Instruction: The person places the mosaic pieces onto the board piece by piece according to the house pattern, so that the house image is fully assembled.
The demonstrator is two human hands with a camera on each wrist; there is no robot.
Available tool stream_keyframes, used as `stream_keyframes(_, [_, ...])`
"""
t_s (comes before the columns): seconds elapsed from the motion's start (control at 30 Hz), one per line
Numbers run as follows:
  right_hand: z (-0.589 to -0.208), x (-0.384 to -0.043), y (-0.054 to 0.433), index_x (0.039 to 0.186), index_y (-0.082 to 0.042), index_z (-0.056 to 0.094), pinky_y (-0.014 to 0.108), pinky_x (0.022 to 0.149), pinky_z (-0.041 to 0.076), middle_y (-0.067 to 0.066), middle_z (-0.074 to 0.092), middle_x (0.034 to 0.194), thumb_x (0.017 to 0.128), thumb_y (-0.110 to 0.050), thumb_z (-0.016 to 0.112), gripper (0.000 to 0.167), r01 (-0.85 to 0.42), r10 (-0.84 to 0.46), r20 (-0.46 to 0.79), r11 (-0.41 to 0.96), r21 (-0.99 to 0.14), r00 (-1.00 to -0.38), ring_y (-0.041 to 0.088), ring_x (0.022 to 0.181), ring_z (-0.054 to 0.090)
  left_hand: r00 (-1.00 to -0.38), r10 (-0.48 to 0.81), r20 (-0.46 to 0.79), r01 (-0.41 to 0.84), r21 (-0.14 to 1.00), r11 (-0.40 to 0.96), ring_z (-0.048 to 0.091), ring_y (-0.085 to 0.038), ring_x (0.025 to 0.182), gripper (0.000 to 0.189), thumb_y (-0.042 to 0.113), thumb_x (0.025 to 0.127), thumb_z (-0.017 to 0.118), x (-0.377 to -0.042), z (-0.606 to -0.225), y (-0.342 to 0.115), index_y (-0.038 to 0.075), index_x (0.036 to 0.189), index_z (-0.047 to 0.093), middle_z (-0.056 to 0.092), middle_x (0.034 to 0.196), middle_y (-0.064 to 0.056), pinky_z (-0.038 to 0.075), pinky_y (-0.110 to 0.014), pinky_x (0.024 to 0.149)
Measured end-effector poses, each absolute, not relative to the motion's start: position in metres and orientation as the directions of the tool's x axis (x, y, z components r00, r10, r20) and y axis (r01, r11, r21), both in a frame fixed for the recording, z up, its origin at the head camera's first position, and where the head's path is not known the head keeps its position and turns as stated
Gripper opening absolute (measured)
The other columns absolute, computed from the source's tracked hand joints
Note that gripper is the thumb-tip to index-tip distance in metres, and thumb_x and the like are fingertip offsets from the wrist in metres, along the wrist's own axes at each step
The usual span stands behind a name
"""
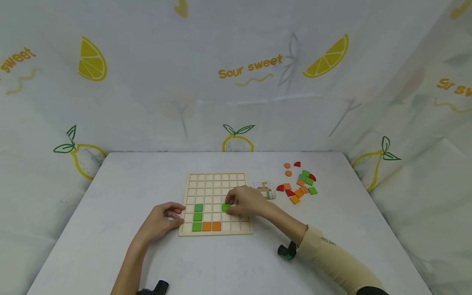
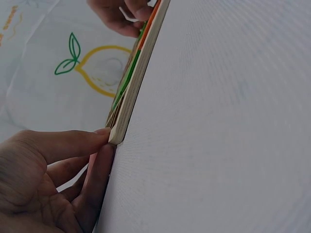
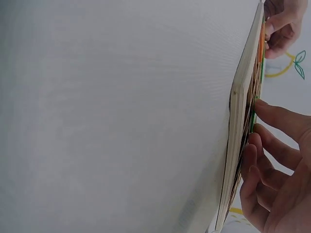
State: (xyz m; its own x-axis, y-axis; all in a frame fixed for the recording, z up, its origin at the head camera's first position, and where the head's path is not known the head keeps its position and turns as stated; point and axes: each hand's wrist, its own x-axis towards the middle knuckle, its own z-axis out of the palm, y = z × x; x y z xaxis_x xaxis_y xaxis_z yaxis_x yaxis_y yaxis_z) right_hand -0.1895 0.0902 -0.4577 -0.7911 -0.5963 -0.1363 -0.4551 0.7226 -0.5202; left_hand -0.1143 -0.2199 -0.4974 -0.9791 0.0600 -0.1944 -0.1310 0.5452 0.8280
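A light wooden grid board [image 1: 214, 234] lies on the table. Green square tiles [image 1: 198, 216] form a column on its left, and two orange square tiles [image 1: 211, 226] continue the bottom row. My right hand [image 1: 246, 200] pinches another green square tile [image 1: 225, 207] between thumb and index finger, right at a grid cell. In the right wrist view, that hand's fingertips [image 3: 260, 103] sit close on the board's surface. My left hand [image 1: 164, 217] touches the board's left edge with thumb and fingertips; the left wrist view shows its thumb [image 2: 99, 138] at the board's corner.
A small pattern card [image 1: 271, 190] lies just right of the board, partly behind the right hand. Farther right are scattered loose pieces: green squares [image 1: 312, 190], orange squares [image 1: 294, 200], orange discs [image 1: 287, 165] and red quarter-circles [image 1: 297, 164]. A printed curtain [image 1: 162, 102] hangs behind the white table.
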Motion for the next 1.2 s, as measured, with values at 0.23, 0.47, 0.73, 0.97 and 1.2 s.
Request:
stream_keyframes(0.23, [-0.457,-0.189,0.092,0.102,-0.016,0.081,0.023,0.070,0.048,-0.004,0.075,0.092,0.091,-0.025,0.089,0.017,-0.448,-0.592,-0.134,0.721,-0.529,-0.794,0.008,0.079,0.060,-0.979,0.066,-0.195,-0.129,0.832,0.540,0.064,-0.016,0.092,0.040,0.008,0.088,0.084,-0.113,-0.496,-0.220,0.003,0.126,0.074,0.074,0.111,-0.010,0.050,-0.022,0.079])
stream_keyframes(0.47, [-0.447,-0.189,0.107,0.105,-0.015,0.080,0.022,0.070,0.048,-0.004,0.078,0.097,0.092,-0.025,0.086,0.018,-0.423,-0.572,-0.131,0.724,-0.546,-0.810,0.007,0.077,0.059,-0.978,0.064,-0.198,-0.131,0.827,0.546,0.064,-0.016,0.093,0.039,0.009,0.089,0.084,-0.114,-0.496,-0.220,0.003,0.126,0.074,0.074,0.112,-0.010,0.049,-0.022,0.080])
stream_keyframes(0.73, [-0.436,-0.203,0.147,0.111,-0.012,0.080,0.026,0.065,0.050,0.000,0.077,0.101,0.094,-0.027,0.084,0.022,-0.324,-0.473,-0.108,0.735,-0.596,-0.874,0.014,0.074,0.064,-0.979,0.071,-0.192,-0.124,0.832,0.541,0.064,-0.016,0.093,0.039,0.009,0.089,0.084,-0.114,-0.497,-0.221,0.003,0.126,0.074,0.074,0.112,-0.010,0.050,-0.022,0.081])
stream_keyframes(0.97, [-0.436,-0.227,0.201,0.116,-0.001,0.079,0.029,0.069,0.055,0.014,0.078,0.109,0.097,-0.022,0.082,0.028,-0.240,-0.364,-0.049,0.702,-0.671,-0.930,0.023,0.081,0.071,-0.979,0.063,-0.194,-0.130,0.832,0.540,0.064,-0.016,0.092,0.039,0.008,0.088,0.085,-0.114,-0.496,-0.221,0.003,0.125,0.074,0.074,0.111,-0.010,0.050,-0.022,0.080])
stream_keyframes(1.2, [-0.443,-0.245,0.267,0.124,0.005,0.074,0.041,0.080,0.065,0.027,0.074,0.124,0.102,-0.021,0.076,0.035,-0.127,-0.223,-0.047,0.703,-0.699,-0.974,0.041,0.100,0.074,-0.980,0.065,-0.187,-0.123,0.832,0.541,0.064,-0.016,0.092,0.039,0.009,0.088,0.085,-0.114,-0.497,-0.220,0.003,0.125,0.074,0.074,0.111,-0.010,0.049,-0.023,0.079])
